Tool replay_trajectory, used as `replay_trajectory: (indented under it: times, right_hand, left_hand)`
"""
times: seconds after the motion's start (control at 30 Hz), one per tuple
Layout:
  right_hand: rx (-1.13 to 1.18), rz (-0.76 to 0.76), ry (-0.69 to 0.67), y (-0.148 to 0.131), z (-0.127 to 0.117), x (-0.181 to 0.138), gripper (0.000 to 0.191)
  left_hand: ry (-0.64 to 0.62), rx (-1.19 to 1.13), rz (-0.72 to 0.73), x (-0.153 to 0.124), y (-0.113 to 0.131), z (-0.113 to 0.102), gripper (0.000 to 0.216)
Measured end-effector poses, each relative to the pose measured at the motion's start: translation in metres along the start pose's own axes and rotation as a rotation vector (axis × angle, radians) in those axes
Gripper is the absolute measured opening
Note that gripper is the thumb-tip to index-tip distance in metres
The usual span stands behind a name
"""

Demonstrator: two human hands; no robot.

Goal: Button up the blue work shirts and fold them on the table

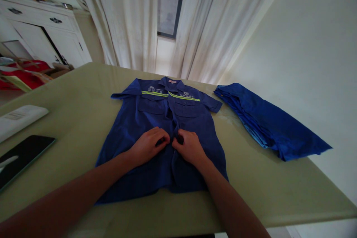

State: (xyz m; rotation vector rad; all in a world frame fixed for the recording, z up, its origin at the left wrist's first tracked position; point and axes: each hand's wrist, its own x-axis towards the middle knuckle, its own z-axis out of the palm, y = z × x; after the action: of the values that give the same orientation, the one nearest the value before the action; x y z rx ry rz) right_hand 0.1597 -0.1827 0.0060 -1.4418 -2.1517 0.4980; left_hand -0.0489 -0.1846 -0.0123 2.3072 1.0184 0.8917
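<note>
Shirt (167, 134) lies flat; left hand (147, 145) and right hand (189, 147) pinch its middle front, lower part not yet closed.

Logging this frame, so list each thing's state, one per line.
Blue shirt: spread flat, front up.
Left hand: pinching the shirt's front opening.
Right hand: pinching the same opening.
Folded blue clothes: stacked to the right.
Tablet: screen dark.
Curtains: parted.
</note>
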Motion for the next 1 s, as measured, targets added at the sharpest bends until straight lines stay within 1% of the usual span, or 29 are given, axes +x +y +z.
replay_trajectory:
  times: [0.13,0.23,0.3,0.47,0.63,0.73,0.83,0.93,1.0]
  right_hand:
    - [0.031,-0.037,-0.049,0.0026,-0.0023,0.0004,0.026]
    - [0.049,-0.072,-0.054,0.0038,-0.0043,0.0010,0.023]
    - [0.048,-0.065,-0.055,0.0036,-0.0041,0.0012,0.023]
    - [0.108,0.004,-0.061,0.0038,-0.0008,0.0014,0.023]
    - [0.171,-0.010,-0.060,0.0070,-0.0010,0.0022,0.019]
    - [0.225,-0.033,-0.061,0.0090,-0.0035,0.0028,0.020]
    - [0.306,-0.028,-0.082,0.0102,-0.0057,0.0031,0.022]
    - [0.447,0.005,-0.076,0.0105,-0.0061,0.0032,0.022]
    - [0.566,0.051,-0.054,0.0101,-0.0055,0.0034,0.024]
  left_hand:
    - [0.003,0.046,0.061,-0.0017,-0.0003,0.0002,0.007]
    - [0.005,0.071,0.099,-0.0033,-0.0005,0.0008,0.006]
    - [0.001,0.083,0.120,-0.0038,-0.0005,0.0015,0.006]
    - [-0.010,0.098,0.112,-0.0022,0.0000,0.0025,0.006]
    - [0.013,0.069,0.105,-0.0010,0.0008,0.0021,0.008]
    - [0.047,0.061,0.079,-0.0015,0.0011,0.0024,0.008]
    - [0.062,0.055,0.013,-0.0017,0.0003,0.0031,0.006]
    - [0.058,0.026,-0.071,-0.0013,-0.0018,0.0032,0.017]
    - [0.069,0.024,-0.093,-0.0012,-0.0030,0.0026,0.019]
